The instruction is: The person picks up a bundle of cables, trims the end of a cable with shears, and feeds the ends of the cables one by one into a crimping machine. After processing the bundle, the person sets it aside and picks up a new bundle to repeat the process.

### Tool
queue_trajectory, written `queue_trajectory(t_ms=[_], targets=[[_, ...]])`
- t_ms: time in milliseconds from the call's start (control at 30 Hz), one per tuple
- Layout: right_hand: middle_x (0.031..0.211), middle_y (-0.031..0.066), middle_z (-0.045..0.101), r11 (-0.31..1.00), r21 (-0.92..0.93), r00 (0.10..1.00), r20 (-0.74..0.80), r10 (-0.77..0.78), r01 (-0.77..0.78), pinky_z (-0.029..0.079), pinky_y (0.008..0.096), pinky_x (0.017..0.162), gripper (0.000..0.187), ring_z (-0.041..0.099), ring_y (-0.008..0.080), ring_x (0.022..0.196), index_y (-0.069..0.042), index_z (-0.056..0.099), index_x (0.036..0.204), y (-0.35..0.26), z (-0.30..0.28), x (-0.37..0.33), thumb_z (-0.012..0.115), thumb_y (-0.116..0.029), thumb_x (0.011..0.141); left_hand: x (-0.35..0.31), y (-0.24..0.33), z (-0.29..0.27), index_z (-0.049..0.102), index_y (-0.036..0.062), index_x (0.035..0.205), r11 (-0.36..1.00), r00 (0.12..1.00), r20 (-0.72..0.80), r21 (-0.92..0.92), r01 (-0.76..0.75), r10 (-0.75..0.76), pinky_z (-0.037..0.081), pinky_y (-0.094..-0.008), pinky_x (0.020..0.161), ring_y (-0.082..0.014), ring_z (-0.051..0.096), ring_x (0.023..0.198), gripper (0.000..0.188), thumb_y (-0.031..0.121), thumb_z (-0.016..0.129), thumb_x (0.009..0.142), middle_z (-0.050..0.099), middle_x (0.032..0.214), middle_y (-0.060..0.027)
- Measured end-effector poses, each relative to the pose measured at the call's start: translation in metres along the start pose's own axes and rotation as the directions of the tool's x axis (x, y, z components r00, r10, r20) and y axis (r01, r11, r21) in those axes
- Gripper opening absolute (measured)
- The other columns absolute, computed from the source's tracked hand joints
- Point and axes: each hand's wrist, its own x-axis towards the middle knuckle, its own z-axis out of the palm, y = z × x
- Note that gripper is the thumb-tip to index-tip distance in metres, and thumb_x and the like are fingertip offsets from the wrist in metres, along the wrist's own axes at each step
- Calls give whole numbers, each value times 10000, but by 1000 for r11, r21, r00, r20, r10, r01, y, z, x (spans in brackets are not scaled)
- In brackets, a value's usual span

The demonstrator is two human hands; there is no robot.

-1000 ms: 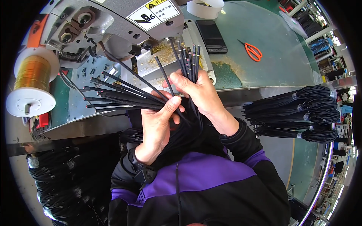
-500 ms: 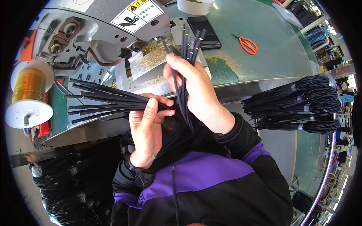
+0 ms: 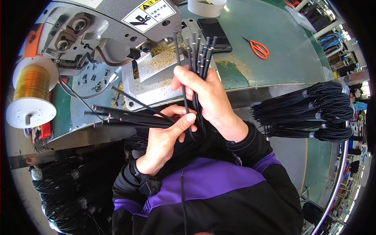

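Note:
My left hand [image 3: 166, 135] is closed around a bunch of black cords [image 3: 135, 118] whose cut ends fan out to the left, one pointing up apart from the others. My right hand [image 3: 205, 92] grips a second bunch of black cords [image 3: 203, 58], ends upward, several with shiny gold bands near the tips. One cord stands apart at the left of that bunch, under my right thumb. The hands are close together, and both bunches hang down toward my lap. Behind them is a grey machine [image 3: 113, 35] with a metal bed [image 3: 152, 84] strewn with gold bits.
A spool of gold wire [image 3: 33, 90] stands at the left. On the green table [image 3: 274, 35] lie a black phone [image 3: 213, 33], orange-handled snips [image 3: 258, 50] and a white ring-shaped roll [image 3: 207, 8]. Bundled black cords hang at the right [image 3: 309, 109] and lower left [image 3: 58, 196].
My left hand has moved right, nearer my right hand, with its bunch. One cord in it now angles upward. The right hand has shifted slightly right and down.

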Motion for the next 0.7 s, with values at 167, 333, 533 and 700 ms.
queue_trajectory(t_ms=[167,333,533,700], targets=[[514,-62,365,965,224,988,-42,148,-135,237,196,429,254,298,35,455,-40,572,710,0,1,3,552,-274,809,1,-3,0,558,0,886,965,981,-99,-189,-184,168,419,-207,538,-128,566,649,153,144,560,835,587,776,-80],[515,-63,366,914,327,962,-47,267,-238,227,204,416,253,282,33,441,-38,568,706,-2,4,21,558,-272,801,6,7,7,559,10,898,915,949,-203,-277,-293,242,416,-202,543,-128,556,621,164,163,558,839,586,773,-76],[522,-63,377,975,174,990,-6,142,-139,233,199,426,251,302,32,453,-40,568,704,-5,2,8,550,-267,808,11,-1,-5,559,9,896,982,989,-98,-142,-128,114,423,-208,555,-140,566,690,157,159,540,850,583,786,-83],[553,-55,418,995,92,997,-70,45,-39,247,192,439,248,338,31,472,-36,576,718,-1,1,-4,551,-265,809,6,-6,-5,559,8,888,985,995,-89,-161,-68,54,428,-215,552,-146,572,776,151,153,539,850,585,819,-86]])
